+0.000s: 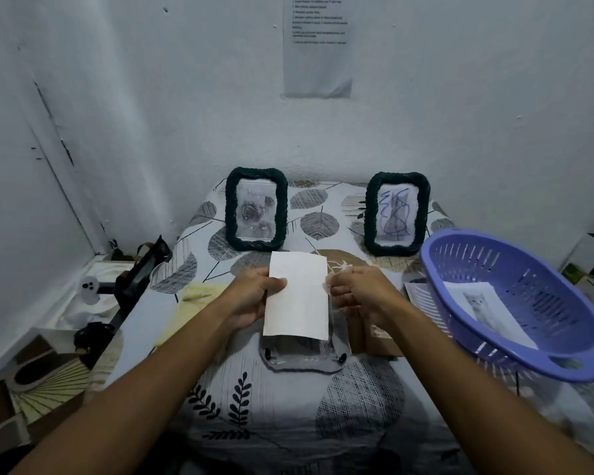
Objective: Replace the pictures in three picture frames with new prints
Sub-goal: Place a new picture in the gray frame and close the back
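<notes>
Head view. The open frame (304,354) lies flat on the table (220,399), mostly hidden: the print (297,296) held above it covers its upper part, leaving only the lower edge and two dark clips in sight. Its contents are hard to make out.

The print is a white upright rectangle showing its blank side. The left hand (251,298) pinches its left edge, thumb on top and fingers behind. The right hand (360,298), at the print's right edge, has curled fingers around pale string (336,269); whether it also touches the print cannot be told.

Behind the print, two dark rope-edged frames stand upright: the left frame (256,214) shows a rose, the right frame (396,214) a blue scribble. Right of the print, a purple basket (494,351), blurred, holds a cat picture (487,308).
</notes>
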A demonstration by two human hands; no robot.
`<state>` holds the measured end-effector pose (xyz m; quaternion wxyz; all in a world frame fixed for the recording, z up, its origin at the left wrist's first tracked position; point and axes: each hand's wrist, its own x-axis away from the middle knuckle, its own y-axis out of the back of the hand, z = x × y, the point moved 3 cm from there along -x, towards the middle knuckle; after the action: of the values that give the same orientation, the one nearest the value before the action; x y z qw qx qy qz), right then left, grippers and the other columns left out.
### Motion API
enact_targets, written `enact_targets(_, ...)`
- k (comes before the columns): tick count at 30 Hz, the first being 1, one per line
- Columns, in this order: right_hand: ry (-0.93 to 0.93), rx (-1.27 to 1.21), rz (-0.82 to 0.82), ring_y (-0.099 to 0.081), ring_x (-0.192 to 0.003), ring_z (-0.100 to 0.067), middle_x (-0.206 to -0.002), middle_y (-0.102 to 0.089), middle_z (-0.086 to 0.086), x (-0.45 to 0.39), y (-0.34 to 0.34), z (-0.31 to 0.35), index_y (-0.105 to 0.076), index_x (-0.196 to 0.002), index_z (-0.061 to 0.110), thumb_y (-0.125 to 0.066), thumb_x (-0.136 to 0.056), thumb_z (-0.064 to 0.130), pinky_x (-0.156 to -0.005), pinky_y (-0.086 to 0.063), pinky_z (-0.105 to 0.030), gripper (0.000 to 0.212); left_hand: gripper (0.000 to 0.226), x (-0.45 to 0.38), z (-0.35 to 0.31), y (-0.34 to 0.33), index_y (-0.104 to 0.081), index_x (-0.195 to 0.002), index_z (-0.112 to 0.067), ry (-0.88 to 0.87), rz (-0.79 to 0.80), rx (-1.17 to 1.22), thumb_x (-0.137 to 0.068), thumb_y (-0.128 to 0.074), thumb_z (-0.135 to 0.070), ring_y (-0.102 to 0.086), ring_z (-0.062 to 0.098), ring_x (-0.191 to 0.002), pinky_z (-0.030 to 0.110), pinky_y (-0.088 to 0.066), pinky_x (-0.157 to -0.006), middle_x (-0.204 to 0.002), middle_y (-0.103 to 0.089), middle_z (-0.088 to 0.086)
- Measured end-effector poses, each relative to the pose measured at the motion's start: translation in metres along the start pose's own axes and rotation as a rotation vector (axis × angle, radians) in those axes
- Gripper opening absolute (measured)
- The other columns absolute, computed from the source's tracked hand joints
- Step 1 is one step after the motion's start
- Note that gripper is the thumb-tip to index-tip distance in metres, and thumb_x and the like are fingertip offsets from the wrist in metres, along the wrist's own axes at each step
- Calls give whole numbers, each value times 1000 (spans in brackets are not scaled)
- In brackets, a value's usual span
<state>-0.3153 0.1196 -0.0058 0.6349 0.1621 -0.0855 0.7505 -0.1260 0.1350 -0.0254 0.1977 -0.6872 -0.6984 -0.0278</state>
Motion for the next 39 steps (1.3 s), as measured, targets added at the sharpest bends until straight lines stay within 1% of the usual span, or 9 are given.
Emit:
enact_targets(5, -6, 73, -10, -56, -54, -16, -67, -62, -7, 2, -4, -6, -62, -77, 3, -70, -83, 3, -48, -47, -27, 10, 24, -3, 5, -5, -63, -107, -1, -19, 33, 16, -90, -50, 9, -68, 23, -79, 34, -59, -68, -97, -70, 13)
enact_targets(8, 23, 104, -82, -56, -55, -17, -68, -61, -8, -4, -1, -9, -55, -63, 9, -70, -81, -3, -47, -45, -26, 26, 18, -3, 6, -6, -63, -100, -5, -11, -13, -148, -90, -53, 6, -68, 15, -62, 26, -55, -53, -85, -70, 9)
enact_targets(13, 73, 301, -137, -53, -55, -17, -65, -59, -9, -11, 1, -20, -60, -69, 5, -72, -79, -3, -47, -45, -26, 18, 15, -3, 9, 0, -60, -95, 4, -32, -122, -482, -81, -63, 9, -59, 19, -48, 27, -53, -44, -74, -62, 16)
enact_targets(18, 113, 489, -153, -59, -61, -22, -73, -66, -15, -17, -3, -29, -66, -80, -2, -75, -79, 4, -59, -52, -34, 11, 25, -5, 12, 6, -57, -78, -5, -90, -248, -649, -69, -76, 10, -63, 29, -52, 46, -59, -60, -76, -63, 18)
enact_targets(23, 129, 535, -174, -60, -59, -26, -80, -70, -24, -22, -5, -32, -66, -85, -8, -75, -77, 3, -62, -55, -41, 17, 21, -6, 11, 4, -63, -75, -1, -149, -257, -783, -65, -79, 7, -64, 24, -46, 37, -58, -53, -73, -65, 14)
enact_targets(26, 142, 566, -184, -60, -56, -27, -78, -70, -25, -24, -6, -33, -65, -82, -9, -76, -75, 3, -61, -56, -44, 17, 20, -10, 11, 5, -67, -75, 7, -185, -263, -887, -61, -81, 2, -66, 22, -50, 39, -58, -57, -63, -61, 9)
enact_targets(30, 159, 631, -207, -66, -57, -30, -69, -70, -19, -26, -7, -33, -67, -73, -4, -81, -71, 8, -61, -58, -46, 19, 19, -11, 10, 4, -68, -69, -4, -231, -277, -1005, -57, -82, -5, -50, 16, -56, 38, -54, -62, -63, -52, 4)
enact_targets(34, 173, 690, -219, -69, -62, -31, -68, -69, -16, -27, -8, -32, -66, -72, -2, -83, -70, 11, -61, -59, -46, 21, 31, -11, 11, 4, -72, -86, -4, -251, -295, -1035, -60, -87, -10, -63, 20, -76, 28, -52, -69, -79, -63, 5)
enact_targets(39, 178, 757, -222, -69, -61, -27, -67, -69, -13, -28, -10, -32, -66, -73, 1, -85, -67, 14, -62, -60, -44, 24, 24, -13, 11, 4, -74, -84, -6, -257, -293, -1125, -63, -84, -10, -62, 18, -75, 23, -47, -66, -83, -70, 7)
